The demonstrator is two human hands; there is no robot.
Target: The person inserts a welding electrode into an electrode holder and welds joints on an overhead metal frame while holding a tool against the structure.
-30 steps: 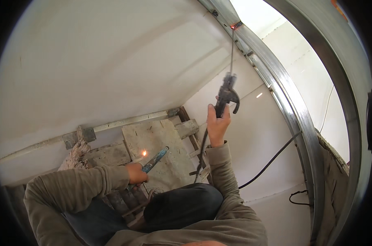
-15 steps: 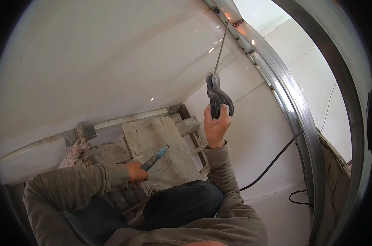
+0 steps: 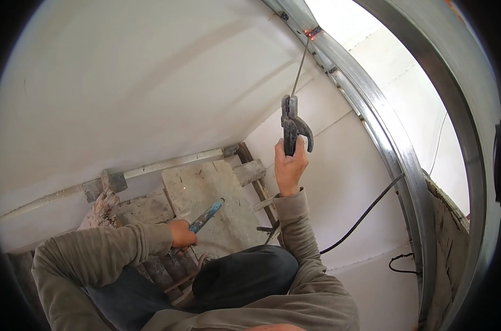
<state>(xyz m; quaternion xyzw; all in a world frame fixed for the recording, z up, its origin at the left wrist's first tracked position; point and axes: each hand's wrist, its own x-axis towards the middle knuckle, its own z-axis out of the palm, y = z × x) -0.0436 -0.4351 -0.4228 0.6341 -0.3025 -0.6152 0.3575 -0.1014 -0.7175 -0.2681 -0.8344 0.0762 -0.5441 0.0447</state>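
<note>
My right hand (image 3: pixel 291 172) is wrapped around the black handle of a welding electrode holder (image 3: pixel 289 128), raised in front of the pale wall. A thin welding rod (image 3: pixel 300 67) is clamped in its jaws and slants up to a metal frame (image 3: pixel 366 83). The rod's tip is at or very near a dark joint (image 3: pixel 313 33) that glows red-orange; whether they touch I cannot tell. Lower left, my left hand (image 3: pixel 182 234) grips a worn blue rod-shaped handle (image 3: pixel 207 214), its far end pointing up and right. The handle's other end is hidden in the fist.
Below lie rough wooden boards (image 3: pixel 206 187) and planks. A black cable (image 3: pixel 366 215) runs from behind my right arm to the frame. A second curved metal bar (image 3: pixel 471 127) rises at the right. White panels (image 3: pixel 123 83) fill the left and back.
The flying sparks are gone from around the joint, which now shows a dark, red-glowing seam. The view has shifted slightly. Both hands keep their holds.
</note>
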